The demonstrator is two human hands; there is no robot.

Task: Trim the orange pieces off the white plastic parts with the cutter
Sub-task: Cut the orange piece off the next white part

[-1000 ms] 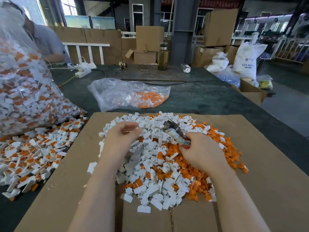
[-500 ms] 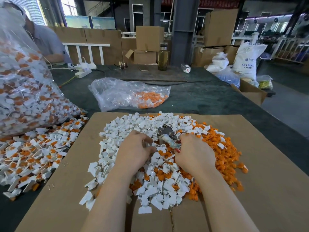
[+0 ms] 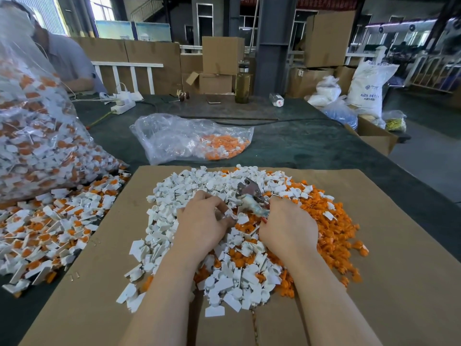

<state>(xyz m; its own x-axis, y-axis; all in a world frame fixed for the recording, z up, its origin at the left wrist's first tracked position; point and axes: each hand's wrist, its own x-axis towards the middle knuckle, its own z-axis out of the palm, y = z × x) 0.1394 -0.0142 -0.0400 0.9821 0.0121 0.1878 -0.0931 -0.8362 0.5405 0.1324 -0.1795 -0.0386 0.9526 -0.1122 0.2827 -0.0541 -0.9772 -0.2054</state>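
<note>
L hand (image 3: 204, 218) has come in from the left side of the pile over the last sec and now pinches a small white part (image 3: 230, 214) right at the cutter (image 3: 250, 197), so prob. the next trim is being lined up. Part sits betw. both hands, just under the cutter's metal head; jaw opening can't be made out. R hand (image 3: 287, 227) grips the cutter handle, tool angled up-left over the mixed white and orange heap (image 3: 324, 221) on the cardboard (image 3: 399, 245) covering the surface.
</note>
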